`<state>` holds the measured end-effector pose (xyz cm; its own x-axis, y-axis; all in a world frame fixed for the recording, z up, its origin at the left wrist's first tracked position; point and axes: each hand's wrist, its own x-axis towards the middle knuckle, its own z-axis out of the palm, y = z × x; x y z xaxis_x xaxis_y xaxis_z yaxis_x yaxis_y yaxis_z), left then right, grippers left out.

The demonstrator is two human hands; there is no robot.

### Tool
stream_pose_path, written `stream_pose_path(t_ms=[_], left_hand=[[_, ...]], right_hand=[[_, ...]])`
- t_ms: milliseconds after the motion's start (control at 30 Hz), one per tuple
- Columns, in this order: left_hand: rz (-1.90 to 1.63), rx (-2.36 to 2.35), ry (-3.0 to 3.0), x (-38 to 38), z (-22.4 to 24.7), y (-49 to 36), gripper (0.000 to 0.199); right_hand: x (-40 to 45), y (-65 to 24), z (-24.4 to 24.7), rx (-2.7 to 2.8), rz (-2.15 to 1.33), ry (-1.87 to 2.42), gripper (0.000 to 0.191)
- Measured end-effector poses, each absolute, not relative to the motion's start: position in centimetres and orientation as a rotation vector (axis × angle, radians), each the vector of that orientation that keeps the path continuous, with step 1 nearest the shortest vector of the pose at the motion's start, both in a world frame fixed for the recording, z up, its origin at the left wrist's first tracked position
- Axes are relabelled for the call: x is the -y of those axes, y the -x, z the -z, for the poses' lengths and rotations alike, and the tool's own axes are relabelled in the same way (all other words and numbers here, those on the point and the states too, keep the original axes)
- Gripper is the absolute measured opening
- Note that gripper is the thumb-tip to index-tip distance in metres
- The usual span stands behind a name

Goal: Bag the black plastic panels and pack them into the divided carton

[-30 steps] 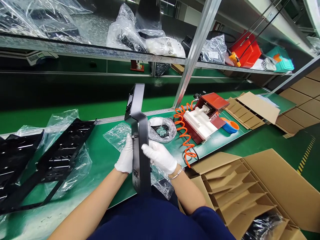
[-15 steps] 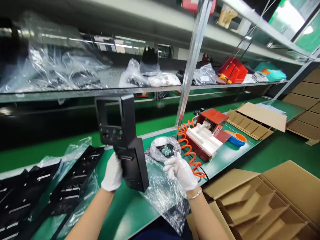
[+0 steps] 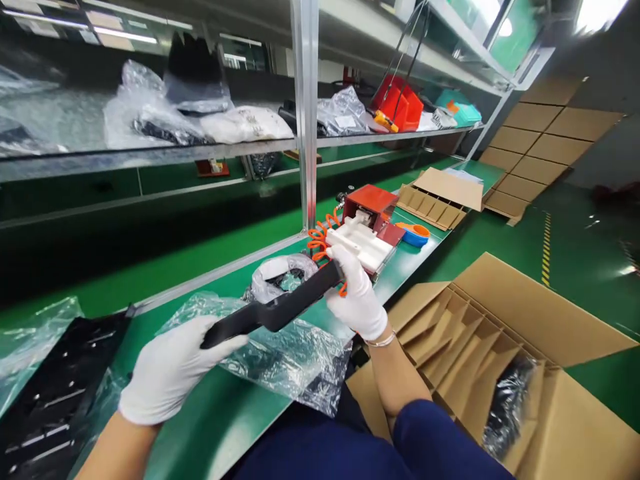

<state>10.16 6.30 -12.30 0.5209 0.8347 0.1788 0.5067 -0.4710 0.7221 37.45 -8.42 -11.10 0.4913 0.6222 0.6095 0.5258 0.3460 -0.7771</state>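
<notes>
A long black plastic housing (image 3: pixel 275 308) is held edge-on between my two white-gloved hands, above the green bench (image 3: pixel 220 427). My left hand (image 3: pixel 173 367) grips its near left end, thumb along the lower edge. My right hand (image 3: pixel 356 293) is closed round its far right end. Beneath it lies a clear plastic bag (image 3: pixel 300 360). Just behind the housing sits a wrapped ring-shaped bundle (image 3: pixel 270 270), partly covered by it.
A red and white fixture (image 3: pixel 363 240) with an orange coiled hose stands beyond my right hand. Black panels (image 3: pixel 65 393) lie at left. An open divided carton (image 3: pixel 465 333) is at right. A metal post (image 3: pixel 306 120) and shelf edge (image 3: pixel 150 157) rise behind.
The housing has turned from upright to lying edge-on across the view. My right hand, free before, has taken hold of its other end. The view has swung right.
</notes>
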Motion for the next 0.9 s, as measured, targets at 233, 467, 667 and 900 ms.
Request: stream_pose_path(t_ms=[233,467,667,900], left_hand=[[-0.829,-1.072,-2.371,-5.8,12.3,-8.9,0.048],[-0.861,-1.420,-1.648,-6.2,15.1,-4.9,0.054],[-0.605,-0.995,-0.986,-5.1,16.9,-6.8,0.077],[-0.745,-1.035,-0.982,-5.9,15.3,-4.7,0.048]], right_hand=[[8.1,-40.7,14.9,0.638,-0.133,1.316,0.015],[10.5,-43.5,18.1,0.384,-0.120,1.210,0.028],[11.3,-40.8,17.2,0.651,-0.047,1.104,0.023],[14.0,-40.9,15.2,0.668,-0.718,1.296,0.051]])
